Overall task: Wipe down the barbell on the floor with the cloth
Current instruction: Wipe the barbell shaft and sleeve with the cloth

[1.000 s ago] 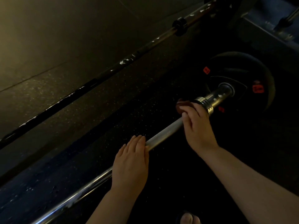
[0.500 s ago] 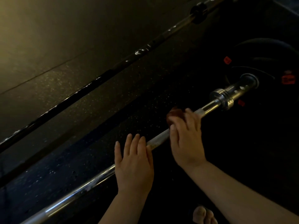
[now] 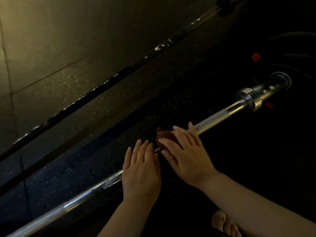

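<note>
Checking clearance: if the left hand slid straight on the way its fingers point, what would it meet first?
Likely only speckled floor at first, then the dark second bar farther off. The left hand points across the barbell, passing just left of the cloth; depth is hard to judge.

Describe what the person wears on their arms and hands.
Nothing that shows. The left hand and right hand are ungloved, with no rings, watch or bracelets visible in the dim light. Both forearms are bare to the frame edge; no sleeve is in view.
</note>
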Action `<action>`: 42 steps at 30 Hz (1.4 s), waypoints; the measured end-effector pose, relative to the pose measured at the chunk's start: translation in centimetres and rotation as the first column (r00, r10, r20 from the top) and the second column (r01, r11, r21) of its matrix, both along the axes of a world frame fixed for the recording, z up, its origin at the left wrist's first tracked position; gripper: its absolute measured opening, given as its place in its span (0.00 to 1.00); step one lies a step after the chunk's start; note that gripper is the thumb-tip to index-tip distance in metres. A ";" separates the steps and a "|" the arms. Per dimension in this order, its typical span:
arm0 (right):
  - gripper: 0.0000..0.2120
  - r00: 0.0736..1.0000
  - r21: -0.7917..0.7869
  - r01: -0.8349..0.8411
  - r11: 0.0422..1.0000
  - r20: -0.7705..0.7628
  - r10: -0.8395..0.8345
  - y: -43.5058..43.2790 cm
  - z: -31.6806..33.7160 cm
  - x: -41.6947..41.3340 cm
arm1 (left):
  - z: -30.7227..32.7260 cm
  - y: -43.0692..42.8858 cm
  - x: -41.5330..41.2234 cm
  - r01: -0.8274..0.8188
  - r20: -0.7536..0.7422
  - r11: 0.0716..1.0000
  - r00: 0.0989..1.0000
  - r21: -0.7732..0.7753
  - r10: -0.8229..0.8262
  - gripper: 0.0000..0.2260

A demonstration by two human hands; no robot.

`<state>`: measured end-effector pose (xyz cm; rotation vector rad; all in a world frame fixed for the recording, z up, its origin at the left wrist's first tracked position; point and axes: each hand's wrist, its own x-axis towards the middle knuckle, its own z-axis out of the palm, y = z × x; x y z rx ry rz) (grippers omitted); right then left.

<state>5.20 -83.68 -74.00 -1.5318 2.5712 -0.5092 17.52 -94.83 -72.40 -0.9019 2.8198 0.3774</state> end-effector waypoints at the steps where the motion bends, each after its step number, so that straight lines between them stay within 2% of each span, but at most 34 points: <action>1: 0.16 0.999 0.008 -0.005 1.000 -0.042 0.005 0.4 -0.1 -1.0 | 0.1 0.1 -0.1 -0.011 -0.016 1.000 1.000 0.003 0.011 0.30; 2: 0.16 0.997 0.000 0.065 0.998 -0.050 -0.065 0.6 -0.2 -2.1 | 0.1 0.1 -0.2 -0.017 -0.035 1.000 0.999 0.007 0.018 0.29; 4: 0.16 0.954 -0.028 0.299 0.954 0.038 -0.298 0.6 0.1 -2.6 | -0.2 0.0 -0.3 -0.016 -0.047 1.000 0.999 0.012 0.017 0.29; 6: 0.17 0.917 -0.025 0.383 0.924 0.129 -0.376 -0.1 0.2 -1.1 | -0.2 0.0 -0.6 -0.011 -0.024 1.000 1.000 0.013 0.012 0.29; 8: 0.18 0.973 -0.041 0.191 0.981 0.142 -0.184 -0.4 0.1 0.6 | -0.1 0.1 -0.8 0.002 0.003 1.000 1.000 0.008 -0.002 0.30; 10: 0.17 0.996 -0.047 -0.051 0.998 0.064 0.054 0.4 0.0 -0.2 | 0.0 0.2 -0.9 -0.002 0.016 1.000 1.000 0.004 0.002 0.32; 11: 0.17 0.998 -0.046 -0.065 0.997 0.020 0.066 0.8 -0.1 -1.4 | 0.1 0.3 -0.8 -0.020 0.004 1.000 1.000 0.006 0.020 0.32; 12: 0.17 1.000 -0.058 0.014 0.998 0.010 -0.013 1.1 -0.2 -2.6 | 0.1 0.3 -0.9 -0.037 -0.012 0.999 0.999 0.005 0.037 0.31; 14: 0.17 0.949 -0.091 0.303 0.949 0.115 -0.292 1.2 -0.1 -3.2 | -0.1 0.3 -1.0 -0.052 -0.015 0.999 0.999 0.000 0.052 0.29; 15: 0.17 0.911 -0.086 0.396 0.914 0.165 -0.379 0.9 0.0 -2.5 | -0.1 0.3 -1.1 -0.049 -0.001 0.999 0.999 -0.003 0.049 0.28; 16: 0.17 0.903 -0.074 0.408 0.910 0.182 -0.390 0.3 0.1 -1.6 | -0.1 0.4 -1.2 -0.042 0.017 0.999 0.999 -0.006 0.042 0.28; 20: 0.16 0.997 -0.019 0.026 0.999 0.068 -0.025 0.2 0.0 -0.4 | 0.3 0.4 -1.5 -0.010 0.088 0.999 0.996 -0.032 0.013 0.31; 21: 0.16 1.000 -0.016 0.009 1.000 0.023 -0.008 0.6 -0.1 -1.3 | 0.5 0.4 -1.7 -0.019 0.079 0.999 0.997 -0.030 0.021 0.32; 23: 0.16 0.984 -0.060 0.178 0.982 0.030 -0.177 1.2 -0.3 -2.9 | 0.7 0.5 -1.9 -0.041 0.058 0.999 0.997 -0.026 0.042 0.33; 25: 0.16 0.908 -0.083 0.405 0.911 0.150 -0.390 1.2 -0.1 -2.7 | 1.1 0.6 -2.2 -0.042 0.069 0.999 0.997 -0.014 0.043 0.30; 26: 0.17 0.900 -0.076 0.416 0.906 0.176 -0.398 0.8 0.0 -2.1 | 1.4 0.6 -2.5 -0.028 0.087 1.000 0.996 0.001 0.027 0.28; 27: 0.17 0.929 -0.074 0.344 0.936 0.169 -0.328 0.4 0.0 -1.4 | 1.6 0.6 -2.7 -0.006 0.108 1.000 0.994 0.016 0.004 0.26; 29: 0.17 0.992 -0.048 0.073 0.996 0.104 -0.068 0.6 0.1 -0.9 | 1.9 0.6 -3.0 0.028 0.143 0.998 0.989 0.049 -0.035 0.24; 30: 0.17 0.998 -0.026 -0.013 1.000 0.061 0.015 1.0 0.1 -1.7 | 2.0 0.5 -3.1 0.030 0.144 0.998 0.989 0.061 -0.039 0.24; 31: 0.17 1.000 -0.022 -0.019 1.000 0.019 0.019 1.4 -0.1 -2.8 | 2.0 0.5 -3.2 0.025 0.137 0.997 0.990 0.067 -0.034 0.24; 32: 0.17 0.999 -0.039 0.050 0.998 0.012 -0.050 2.0 -0.3 -3.9 | 1.9 0.5 -3.2 0.016 0.132 0.998 0.991 0.067 -0.025 0.24; 33: 0.17 0.982 -0.072 0.187 0.980 0.050 -0.184 2.4 -0.4 -4.6 | 1.9 0.6 -3.2 0.009 0.130 0.998 0.991 0.061 -0.017 0.24; 35: 0.18 0.888 -0.116 0.450 0.886 0.165 -0.430 2.6 -0.7 -4.4 | 2.0 0.7 -3.5 0.014 0.130 0.999 0.991 0.051 -0.020 0.24; 36: 0.18 0.860 -0.118 0.494 0.861 0.213 -0.464 2.2 -0.8 -3.6 | 2.1 0.7 -3.8 0.033 0.133 0.998 0.990 0.053 -0.039 0.24; 38: 0.17 0.906 -0.138 0.392 0.910 0.233 -0.355 1.4 -1.2 -1.7 | 2.2 0.7 -4.7 0.108 0.150 0.992 0.982 0.066 -0.116 0.24; 40: 0.16 0.983 -0.140 0.157 0.978 0.119 -0.141 1.8 -1.5 -1.6 | 2.2 0.9 -5.5 0.158 0.141 0.985 0.976 0.076 -0.168 0.25; 42: 0.17 0.999 -0.067 0.019 0.998 -0.026 -0.020 2.8 -1.6 -3.8 | 1.9 1.0 -5.6 0.134 0.115 0.986 0.983 0.098 -0.145 0.27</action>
